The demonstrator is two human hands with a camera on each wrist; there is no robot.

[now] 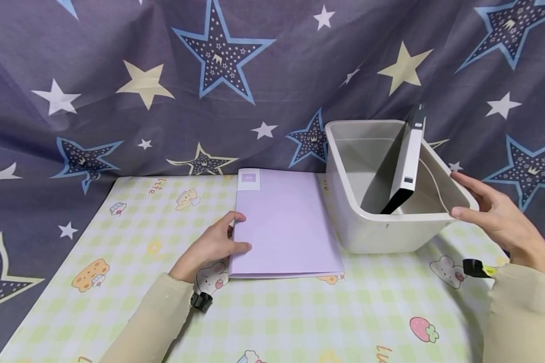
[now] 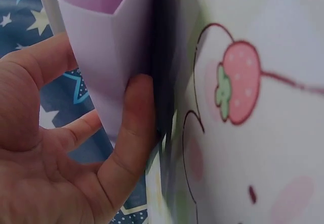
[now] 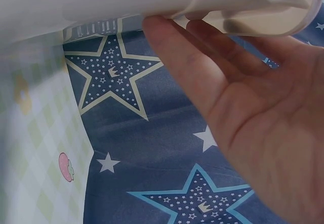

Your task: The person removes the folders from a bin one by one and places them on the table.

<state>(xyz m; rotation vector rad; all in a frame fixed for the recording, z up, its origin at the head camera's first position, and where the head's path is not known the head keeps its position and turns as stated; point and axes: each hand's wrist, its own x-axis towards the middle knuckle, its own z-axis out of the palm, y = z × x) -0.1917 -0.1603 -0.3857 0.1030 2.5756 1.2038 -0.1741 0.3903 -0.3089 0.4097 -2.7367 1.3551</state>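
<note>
A light purple folder [image 1: 286, 227] with a white label lies flat on the table, its spine to the left. My left hand [image 1: 215, 242] grips it at that spine edge; the left wrist view shows fingers and thumb on both sides of the thick purple spine [image 2: 98, 57]. To the right stands a light grey plastic bin [image 1: 381, 234]. My right hand [image 1: 504, 214] holds the bin's right rim near the front corner, with fingers under the rim [image 3: 273, 27] in the right wrist view. A black-and-white binder [image 1: 406, 161] leans inside the bin, rising above its rim.
The table [image 1: 131, 282] wears a green-and-white checked cloth with cartoon prints. Right behind it hangs a dark blue curtain [image 1: 154, 126] with stars. The bin stands close to the folder's right edge, near the curtain.
</note>
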